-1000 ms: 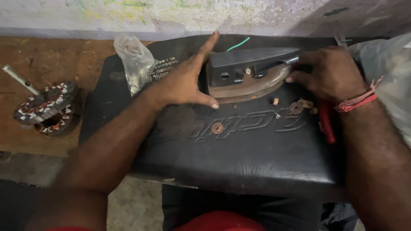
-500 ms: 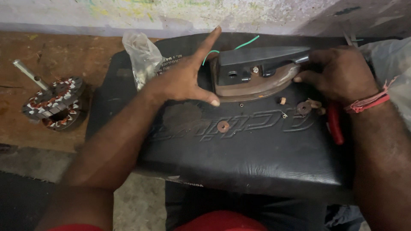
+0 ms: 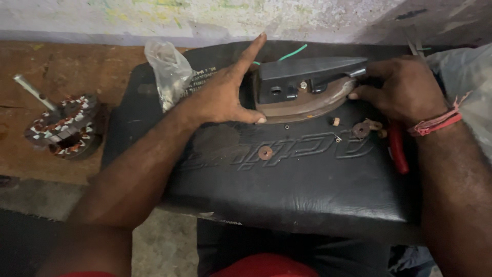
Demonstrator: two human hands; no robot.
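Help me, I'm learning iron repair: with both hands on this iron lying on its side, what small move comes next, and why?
Probably pick up the small screw. The left hand steadies the clothes iron at its nose, the right hand holds its rear, and its underside holes face up beside loose washers.

Item: electric iron, dark body on worn metal soleplate
Pose: lying on its side (underside screws showing)
Place: upper centre, on black cushion

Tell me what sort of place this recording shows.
Probably a small appliance repair workshop: a dismantled dark clothes iron on a black padded seat, a copper-wound motor stator, loose washers.
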